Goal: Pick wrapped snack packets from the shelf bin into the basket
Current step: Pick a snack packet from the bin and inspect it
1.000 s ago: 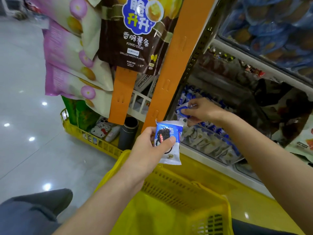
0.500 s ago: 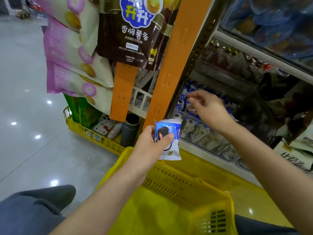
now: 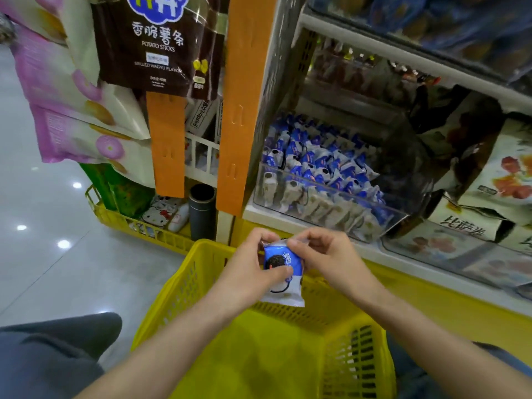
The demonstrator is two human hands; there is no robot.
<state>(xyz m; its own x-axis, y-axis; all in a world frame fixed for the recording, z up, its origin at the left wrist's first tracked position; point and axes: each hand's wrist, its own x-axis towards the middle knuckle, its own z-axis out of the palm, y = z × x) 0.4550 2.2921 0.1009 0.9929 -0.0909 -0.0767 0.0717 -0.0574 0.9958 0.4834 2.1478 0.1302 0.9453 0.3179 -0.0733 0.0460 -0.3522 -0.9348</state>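
My left hand (image 3: 247,272) grips a blue and white snack packet (image 3: 283,279) with a dark cookie printed on it, held over the far rim of the yellow basket (image 3: 288,355). My right hand (image 3: 325,257) pinches the packet's top edge from the right; whether it holds a second packet behind is hidden. The clear shelf bin (image 3: 325,203) above and beyond the hands holds several more of the same blue packets (image 3: 316,165).
An orange hanging strip (image 3: 247,96) and a shorter orange strip (image 3: 167,142) carry snack bags (image 3: 155,44) at the left. A yellow floor crate (image 3: 129,223) with a dark cylinder (image 3: 202,211) sits beside the shelf. Boxed snacks (image 3: 489,191) fill the shelf to the right.
My right hand has left the shelf bin and come down to the packet in my left hand. Both hands are now lower, over the basket's far rim.
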